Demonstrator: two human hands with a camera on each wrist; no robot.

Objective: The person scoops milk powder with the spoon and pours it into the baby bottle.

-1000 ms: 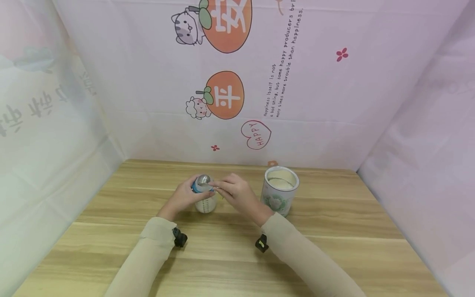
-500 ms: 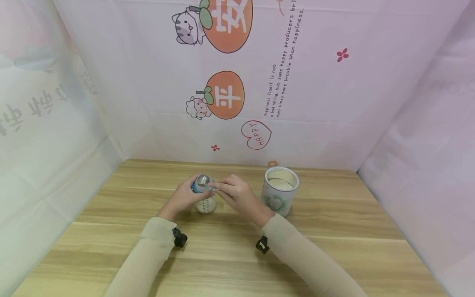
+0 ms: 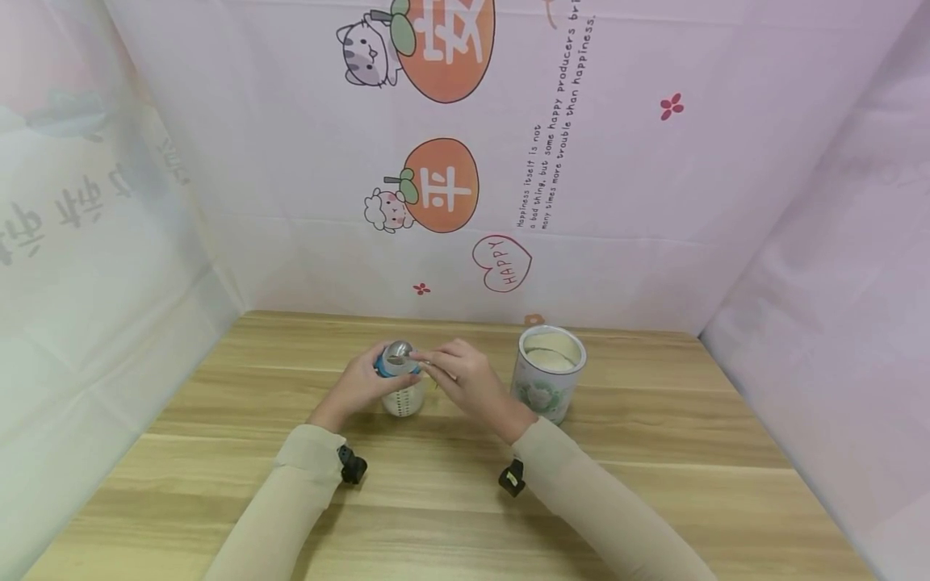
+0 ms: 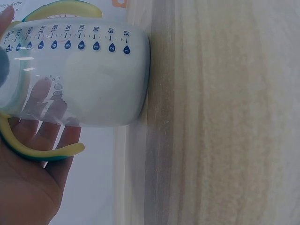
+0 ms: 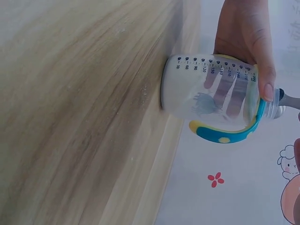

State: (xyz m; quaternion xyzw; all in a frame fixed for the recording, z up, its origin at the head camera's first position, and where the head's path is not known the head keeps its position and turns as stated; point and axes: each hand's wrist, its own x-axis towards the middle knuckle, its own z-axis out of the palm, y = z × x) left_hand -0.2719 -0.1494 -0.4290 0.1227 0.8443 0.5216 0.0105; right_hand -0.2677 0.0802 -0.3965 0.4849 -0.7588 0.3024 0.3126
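Note:
A clear baby bottle (image 3: pixel 403 401) with blue-and-yellow handles stands upright on the table. My left hand (image 3: pixel 360 387) grips it round the neck, thumb in front. In the left wrist view, white powder (image 4: pixel 105 89) fills the lower part of the bottle beside its printed scale. My right hand (image 3: pixel 465 378) pinches the handle of a metal spoon (image 3: pixel 400 352), whose bowl is at the bottle's mouth. The right wrist view shows the spoon's handle (image 5: pixel 289 100) at the bottle opening; most of my right hand is out of that view.
To the right of my right hand stands an open white can (image 3: pixel 543 391) with pale powder (image 3: pixel 548 360) inside. The wooden table (image 3: pixel 436 516) meets printed cloth walls (image 3: pixel 617 266) at the back and sides. Specks of powder lie on the wood near the bottle.
The spoon and the fingers of my right hand have shifted very slightly over the bottle's mouth. My left hand, the bottle and the can have stayed in place.

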